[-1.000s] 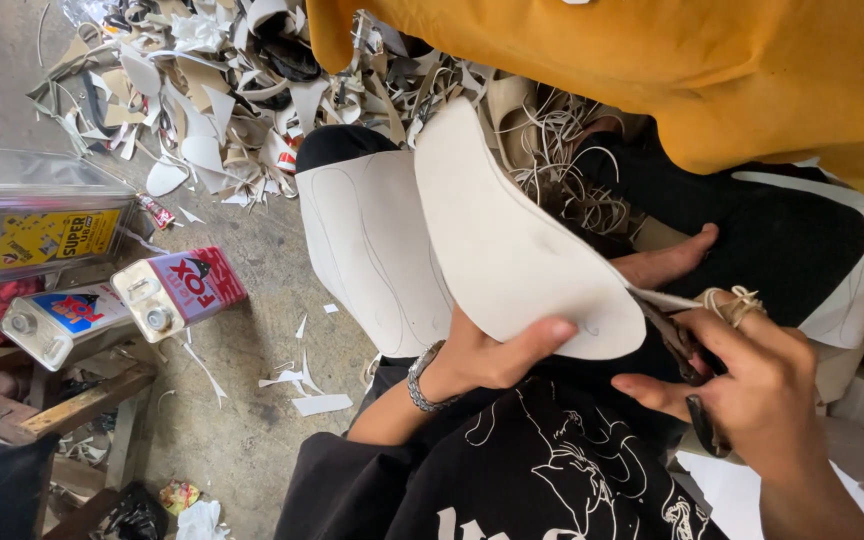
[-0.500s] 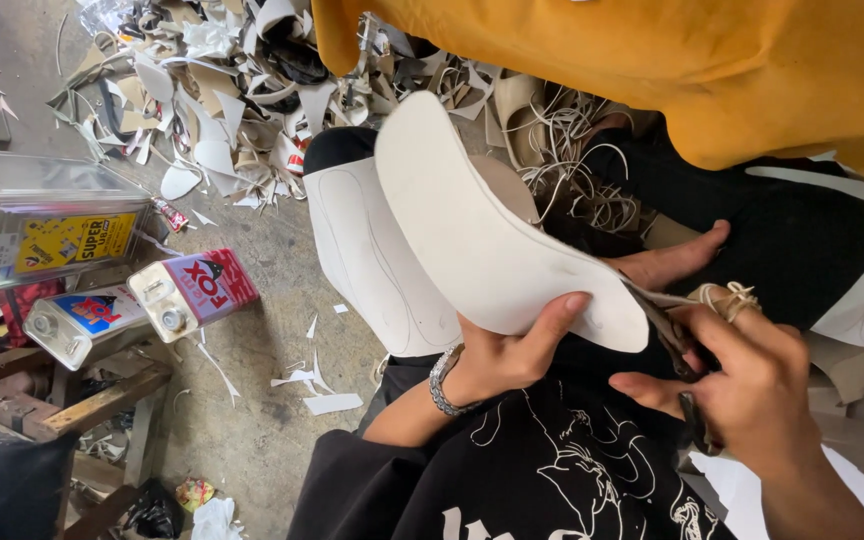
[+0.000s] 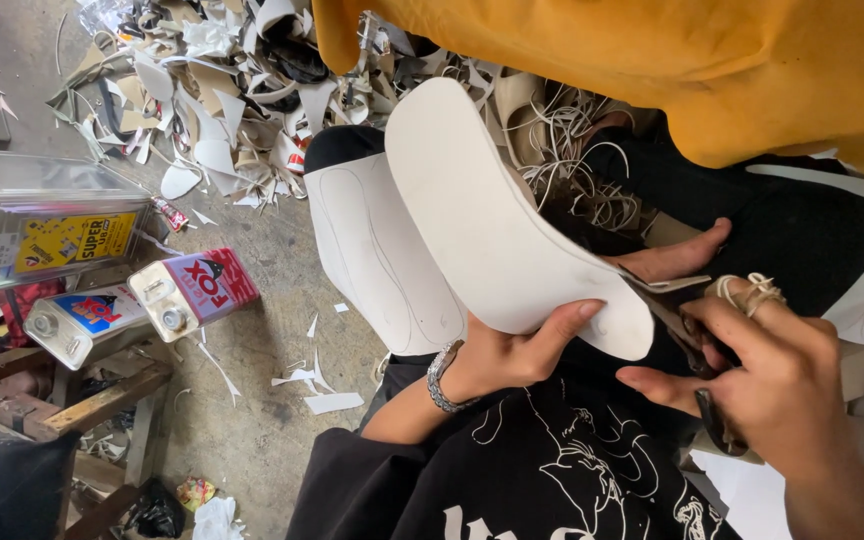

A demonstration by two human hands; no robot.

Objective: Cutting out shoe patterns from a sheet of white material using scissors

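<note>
My left hand (image 3: 512,355) grips the near end of a white sole-shaped cutout (image 3: 492,215), thumb on top, and the piece rises up and away from me. My right hand (image 3: 767,365) is closed on a pair of scissors (image 3: 697,345) whose blades meet the cutout's right edge. A thin strip is wound round one finger of that hand. Under the cutout, a white sheet (image 3: 372,250) with a pencilled sole outline lies over my black-clad lap.
A heap of white and brown offcuts (image 3: 212,90) covers the concrete floor ahead. Metal cans (image 3: 192,290) lie at the left beside a large tin (image 3: 42,220) and a wooden frame (image 3: 62,400). Mustard fabric (image 3: 652,60) hangs at top right. A bare foot (image 3: 677,255) rests nearby.
The white cutout has turned and swung leftward in my left hand, while the scissors in my right hand stay at its right edge.
</note>
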